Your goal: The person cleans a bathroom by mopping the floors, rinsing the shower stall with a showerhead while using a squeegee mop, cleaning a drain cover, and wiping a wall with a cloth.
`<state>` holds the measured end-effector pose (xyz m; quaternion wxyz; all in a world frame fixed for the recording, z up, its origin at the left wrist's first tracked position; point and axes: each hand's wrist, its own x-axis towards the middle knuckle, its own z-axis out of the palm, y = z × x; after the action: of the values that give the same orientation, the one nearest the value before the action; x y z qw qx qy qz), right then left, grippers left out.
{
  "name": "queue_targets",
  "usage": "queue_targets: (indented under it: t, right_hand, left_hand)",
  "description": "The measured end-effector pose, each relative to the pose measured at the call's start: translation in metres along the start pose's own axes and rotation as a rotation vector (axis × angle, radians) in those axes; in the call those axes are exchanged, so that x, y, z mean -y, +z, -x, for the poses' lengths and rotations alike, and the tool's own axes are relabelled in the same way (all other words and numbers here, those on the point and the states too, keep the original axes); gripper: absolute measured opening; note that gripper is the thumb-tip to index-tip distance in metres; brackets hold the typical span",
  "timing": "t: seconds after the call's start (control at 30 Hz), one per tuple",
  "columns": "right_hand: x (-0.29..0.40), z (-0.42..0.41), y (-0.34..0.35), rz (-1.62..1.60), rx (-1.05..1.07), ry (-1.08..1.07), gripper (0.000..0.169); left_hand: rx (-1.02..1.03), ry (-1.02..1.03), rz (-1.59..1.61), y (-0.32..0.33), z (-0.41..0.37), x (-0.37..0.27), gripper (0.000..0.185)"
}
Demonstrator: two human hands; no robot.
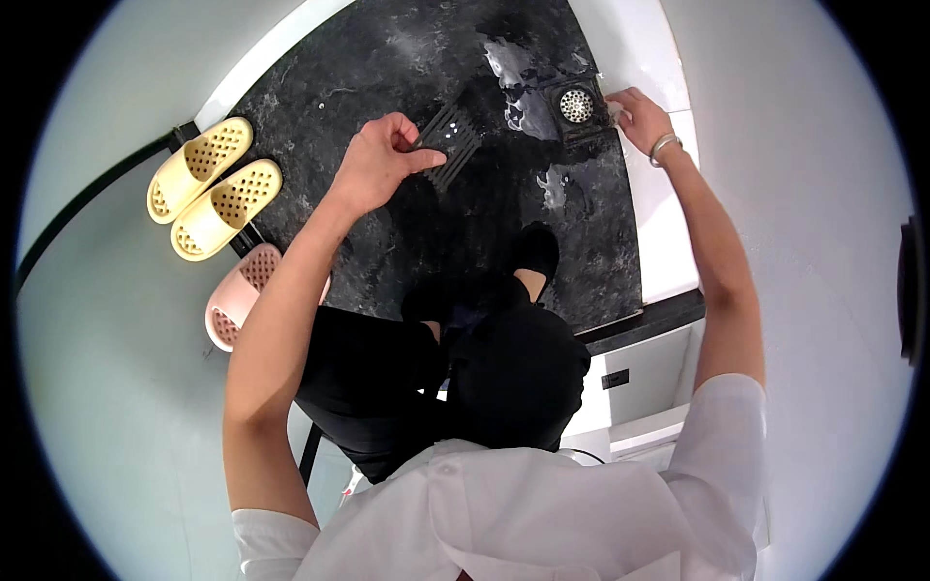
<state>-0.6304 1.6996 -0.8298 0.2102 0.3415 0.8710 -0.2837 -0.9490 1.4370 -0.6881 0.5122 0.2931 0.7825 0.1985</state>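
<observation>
My left hand (378,161) pinches a dark slotted drain cover (456,144) by its left edge, between thumb and fingers, over the black stone-patterned floor (465,232). To the right lies the uncovered floor drain (563,129), a square recess with a round perforated metal strainer (576,106) in it. My right hand (645,122), with a bracelet (663,147) at the wrist, is at the recess's right edge beside the white wall base. Between its fingertips is a small pale wad (615,112); what it is made of I cannot tell.
Yellow slippers (227,207) and a pink slipper (240,298) with holes lean at the left wall beside a black rail (80,200). Water puddles (523,109) shine left of the drain. My black shoe (538,254) stands on the floor. A dark threshold (643,319) runs behind at right.
</observation>
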Motion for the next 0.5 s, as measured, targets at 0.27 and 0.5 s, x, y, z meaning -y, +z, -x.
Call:
queue_targets:
  t: [0.27,0.5]
  right_hand:
    - [-0.002,-0.027,0.053,0.168,-0.156,0.308,0.036]
    - [-0.004,-0.030,0.019,-1.280,-0.517,0.348,0.018]
  left_hand:
    - [0.038,0.055,0.109,0.003,0.000,-0.017,0.038]
    - [0.014,0.000,0.103,0.006,0.003,-0.001,0.036]
